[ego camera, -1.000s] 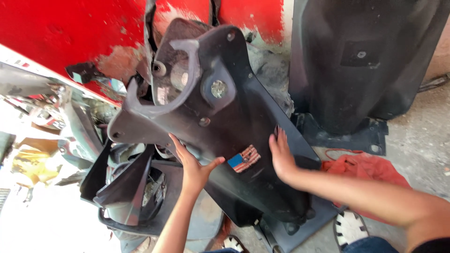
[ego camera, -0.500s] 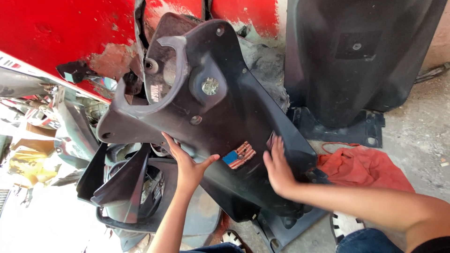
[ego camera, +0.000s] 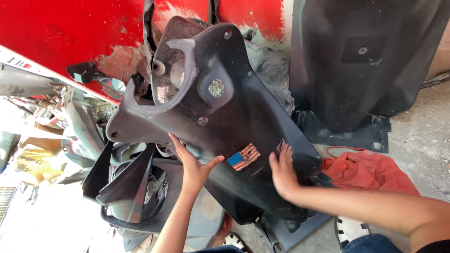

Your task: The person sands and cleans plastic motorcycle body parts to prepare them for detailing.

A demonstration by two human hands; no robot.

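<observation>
Both hands were spread flat on the black plastic scooter panel [ego camera: 225, 131], nothing gripped: left hand [ego camera: 194, 166] on its lower left edge, right hand [ego camera: 282, 171] beside the small striped sticker [ego camera: 244, 157]. The panel leaned against the red wall [ego camera: 56, 33], above the floor. It looked light, stiff, dusty and awkwardly curved; the edges seemed the best hold. A red rag [ego camera: 370, 171] lay on the floor.

My left hand [ego camera: 194, 164] now sits lower on the black plastic panel [ego camera: 234, 122], thumb spread toward the striped sticker [ego camera: 243, 157]. My right hand [ego camera: 282, 171] has slid down its lower edge. The panel leans further right, hiding more of the red cloth [ego camera: 370, 171].
</observation>
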